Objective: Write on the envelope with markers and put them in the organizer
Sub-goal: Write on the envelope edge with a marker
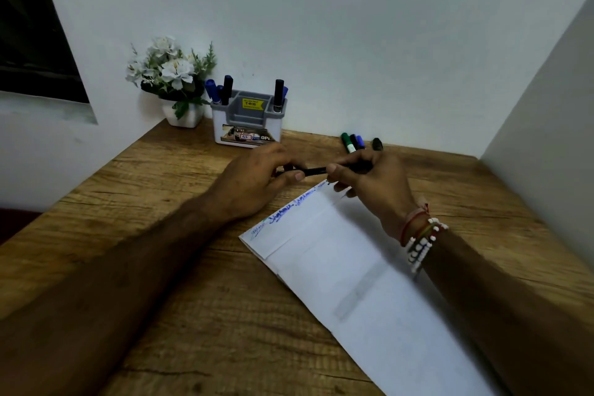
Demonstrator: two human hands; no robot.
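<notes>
A long white envelope [340,267] lies slanted on the wooden desk, with blue handwriting along its far edge. Just beyond that edge, both hands hold one black marker [313,171] level above the desk. My left hand [257,180] pinches its left end and my right hand [369,183] grips its right end. The grey and white organizer [249,120] stands at the back by the wall, with blue and black markers upright in its left and right slots. Several loose markers [353,142], green, black and blue, lie behind my right hand.
A white pot of white artificial flowers [175,83] stands left of the organizer in the corner. A white wall runs along the desk's back edge and a white panel [546,125] closes its right side. The desk's left edge drops away.
</notes>
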